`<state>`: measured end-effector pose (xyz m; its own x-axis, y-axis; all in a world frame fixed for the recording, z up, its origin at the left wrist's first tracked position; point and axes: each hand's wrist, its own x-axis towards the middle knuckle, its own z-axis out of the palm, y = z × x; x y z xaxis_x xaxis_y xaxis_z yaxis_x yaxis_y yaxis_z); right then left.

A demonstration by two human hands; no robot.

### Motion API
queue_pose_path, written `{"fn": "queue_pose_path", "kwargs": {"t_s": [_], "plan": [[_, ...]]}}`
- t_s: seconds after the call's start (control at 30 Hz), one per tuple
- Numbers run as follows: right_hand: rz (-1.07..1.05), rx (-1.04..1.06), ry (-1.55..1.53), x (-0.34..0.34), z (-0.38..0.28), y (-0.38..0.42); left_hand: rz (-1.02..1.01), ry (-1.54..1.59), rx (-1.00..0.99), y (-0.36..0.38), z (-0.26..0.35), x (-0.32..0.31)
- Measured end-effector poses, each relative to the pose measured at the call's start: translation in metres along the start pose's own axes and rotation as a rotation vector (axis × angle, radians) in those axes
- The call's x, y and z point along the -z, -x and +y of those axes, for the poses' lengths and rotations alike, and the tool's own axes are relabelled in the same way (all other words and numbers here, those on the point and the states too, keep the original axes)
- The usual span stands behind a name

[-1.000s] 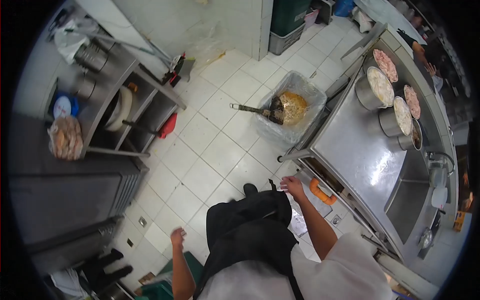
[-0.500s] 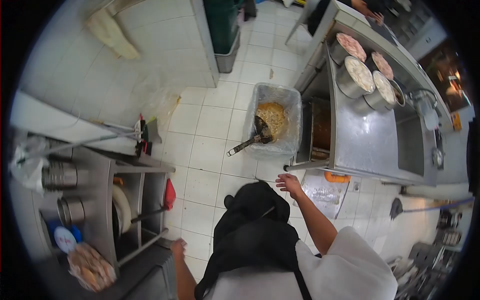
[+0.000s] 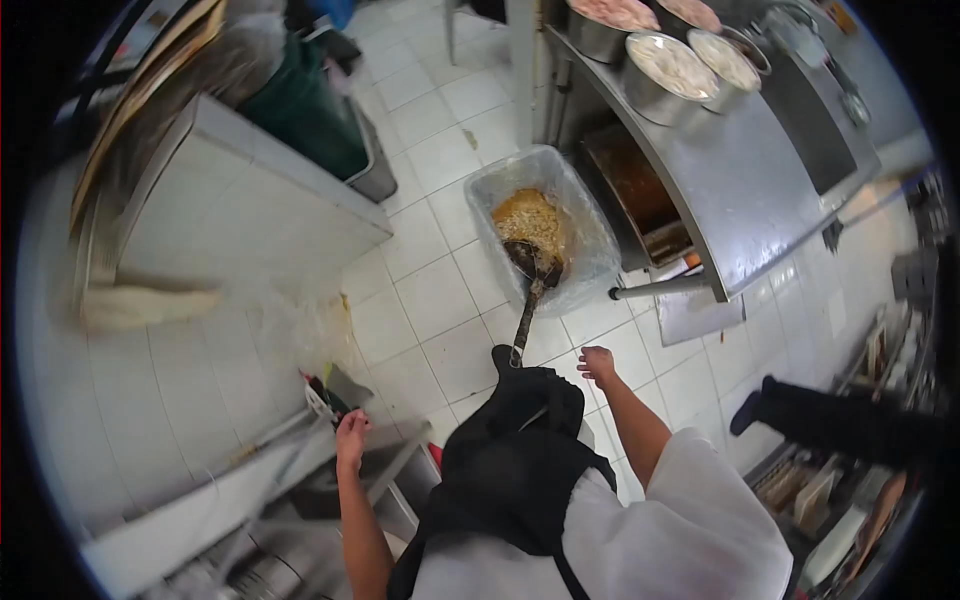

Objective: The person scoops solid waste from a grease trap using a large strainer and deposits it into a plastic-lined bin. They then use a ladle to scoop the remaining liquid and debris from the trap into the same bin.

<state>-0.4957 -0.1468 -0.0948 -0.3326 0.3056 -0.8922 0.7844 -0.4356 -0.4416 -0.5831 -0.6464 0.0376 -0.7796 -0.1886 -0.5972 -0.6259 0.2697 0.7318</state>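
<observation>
My right hand hangs in the air above the white floor tiles, fingers loosely apart, holding nothing. It is close to the end of the long handle of a ladle that rests in a plastic-lined bin full of yellowish food scraps. My left hand is low at my side with fingers curled, next to the corner of a steel shelf unit, and nothing shows in it. A black apron covers my front between the hands.
A steel counter stands to the right with metal pots of food. A green bin and a white tiled wall stand at upper left. Another person's dark leg and shoe are at right, near shelves.
The view has swung round, so the bin and counter now sit higher and rightward. My right hand stays raised in front of me; my left hand has risen beside the shelf corner.
</observation>
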Motion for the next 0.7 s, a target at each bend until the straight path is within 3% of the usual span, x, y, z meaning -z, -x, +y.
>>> {"fn": "queue_pose_path", "kwargs": {"t_s": [0.17, 0.37, 0.47, 0.53, 0.7], "plan": [[0.159, -0.002, -0.039, -0.038, 0.026, 0.008, -0.077, -0.19, 0.095, -0.069, 0.049, 0.034], [0.381, 0.027, -0.291, -0.085, 0.045, 0.019, -0.312, -0.438, 0.112, -0.208, 0.106, 0.047], [0.497, -0.022, -0.453, -0.122, 0.035, 0.052, -0.4, -0.565, 0.038, -0.277, 0.167, 0.02], [0.524, -0.051, -0.594, -0.146, 0.033, 0.062, -0.536, -0.661, -0.14, -0.316, 0.204, -0.017], [0.648, -0.046, -0.591, -0.172, 0.042, 0.042, -0.68, -0.834, -0.297, -0.384, 0.275, -0.115]]}}
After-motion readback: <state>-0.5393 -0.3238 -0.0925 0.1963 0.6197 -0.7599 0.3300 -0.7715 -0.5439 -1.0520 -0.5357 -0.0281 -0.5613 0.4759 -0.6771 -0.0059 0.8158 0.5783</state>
